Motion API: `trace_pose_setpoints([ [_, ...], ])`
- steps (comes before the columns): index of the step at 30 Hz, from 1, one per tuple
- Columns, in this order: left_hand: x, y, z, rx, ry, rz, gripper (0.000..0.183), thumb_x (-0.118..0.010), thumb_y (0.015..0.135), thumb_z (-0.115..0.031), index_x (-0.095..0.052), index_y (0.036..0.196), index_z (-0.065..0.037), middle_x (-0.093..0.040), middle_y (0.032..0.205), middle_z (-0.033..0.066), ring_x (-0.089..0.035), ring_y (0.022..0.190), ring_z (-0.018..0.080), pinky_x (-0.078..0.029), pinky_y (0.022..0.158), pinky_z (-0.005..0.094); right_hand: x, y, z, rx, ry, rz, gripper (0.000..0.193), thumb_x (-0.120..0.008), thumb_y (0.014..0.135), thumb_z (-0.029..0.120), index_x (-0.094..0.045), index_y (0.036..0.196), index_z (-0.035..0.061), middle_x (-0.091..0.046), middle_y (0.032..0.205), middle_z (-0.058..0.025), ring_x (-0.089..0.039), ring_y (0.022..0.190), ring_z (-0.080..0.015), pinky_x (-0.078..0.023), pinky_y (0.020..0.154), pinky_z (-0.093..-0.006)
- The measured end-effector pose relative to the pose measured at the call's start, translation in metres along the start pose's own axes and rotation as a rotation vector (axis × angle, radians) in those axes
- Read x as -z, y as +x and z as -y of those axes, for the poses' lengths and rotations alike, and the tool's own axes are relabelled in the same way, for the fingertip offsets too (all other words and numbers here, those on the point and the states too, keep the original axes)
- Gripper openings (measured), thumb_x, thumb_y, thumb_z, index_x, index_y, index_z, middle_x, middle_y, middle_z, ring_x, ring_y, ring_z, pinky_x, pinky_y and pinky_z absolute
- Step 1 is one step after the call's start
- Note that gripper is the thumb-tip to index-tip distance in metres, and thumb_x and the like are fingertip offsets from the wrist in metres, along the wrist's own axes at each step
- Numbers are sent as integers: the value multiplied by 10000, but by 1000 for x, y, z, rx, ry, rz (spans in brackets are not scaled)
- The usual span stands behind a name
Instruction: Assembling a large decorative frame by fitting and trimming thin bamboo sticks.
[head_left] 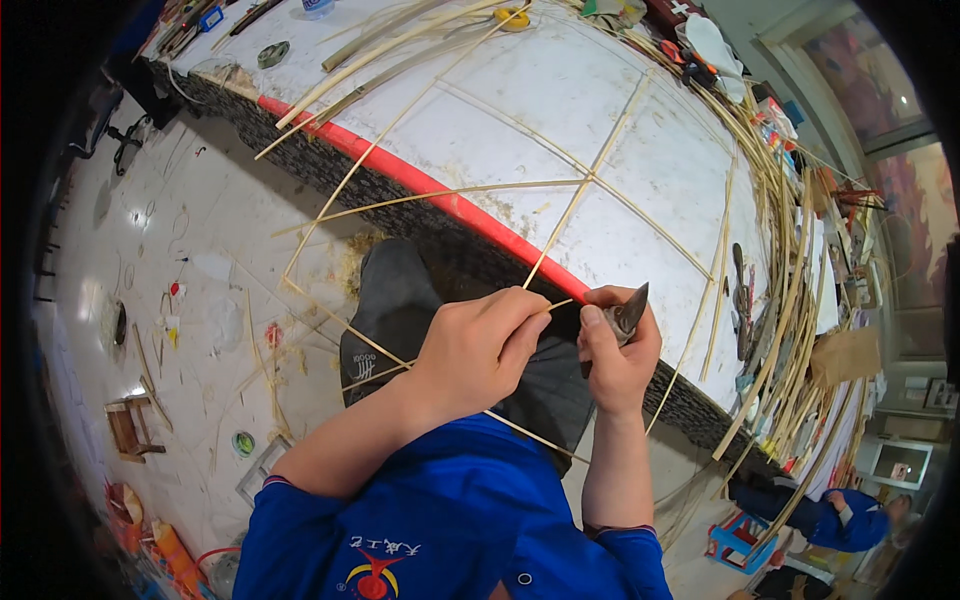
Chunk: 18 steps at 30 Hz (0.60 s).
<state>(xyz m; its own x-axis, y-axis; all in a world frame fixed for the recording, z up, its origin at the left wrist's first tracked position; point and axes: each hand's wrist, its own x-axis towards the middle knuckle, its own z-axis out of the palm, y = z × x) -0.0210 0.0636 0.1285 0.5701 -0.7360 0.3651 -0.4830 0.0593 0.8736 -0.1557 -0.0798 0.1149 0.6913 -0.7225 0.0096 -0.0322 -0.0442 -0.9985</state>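
A large frame of thin bamboo strips, tied into a rough rectangle with crossing pieces, lies partly on the white table and reaches over its edge above my lap. My left hand is closed in a pinch on the frame where strips meet; a short strip end pokes out past the fingertips. Beside it, at the table edge, my right hand is wrapped round a knife whose dark pointed blade stands up from the fist. A small gap separates the two hands. The knife's handle is mostly hidden by the fingers.
Red tape covers the edge of the white table. Long bamboo strips pile up along its right side, near a dark slim tool. A yellow tape roll lies at the back. Another person sits at lower right. A wooden stool stands left.
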Motion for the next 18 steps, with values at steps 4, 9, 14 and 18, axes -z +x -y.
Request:
trace_pose_setpoints([
  [4,1,-3,-1,-20,-47,1,64,-681,981,-53,-690,1033,-17,-689,803,136,-665,616,234,-502,570,332,-14,-1,10,44,95,106,155,-701,984,65,-663,1116,-7,-645,875,-6,-590,705,-62,-477,612,-224],
  [9,5,-6,-3,51,-124,62,66,-677,999,-79,-684,1018,-16,-670,745,110,-644,603,166,-485,562,305,-19,-4,15,81,138,170,146,-714,988,85,-645,1070,-14,-662,887,-32,-611,735,-77,-499,647,-237],
  [14,10,-8,-4,187,-267,130,102,-671,1020,-112,-677,997,-13,-666,721,61,-608,620,85,-463,561,265,-18,-3,16,96,146,189,124,-702,991,76,-636,1046,-14,-667,888,-43,-615,739,-84,-496,651,-239],
  [18,16,-9,-4,207,-267,185,111,-658,1029,-112,-665,992,-8,-665,718,39,-594,631,61,-451,564,243,-16,-1,13,119,195,239,100,-681,994,56,-636,1041,-19,-669,876,-49,-619,739,-92,-497,647,-238],
])
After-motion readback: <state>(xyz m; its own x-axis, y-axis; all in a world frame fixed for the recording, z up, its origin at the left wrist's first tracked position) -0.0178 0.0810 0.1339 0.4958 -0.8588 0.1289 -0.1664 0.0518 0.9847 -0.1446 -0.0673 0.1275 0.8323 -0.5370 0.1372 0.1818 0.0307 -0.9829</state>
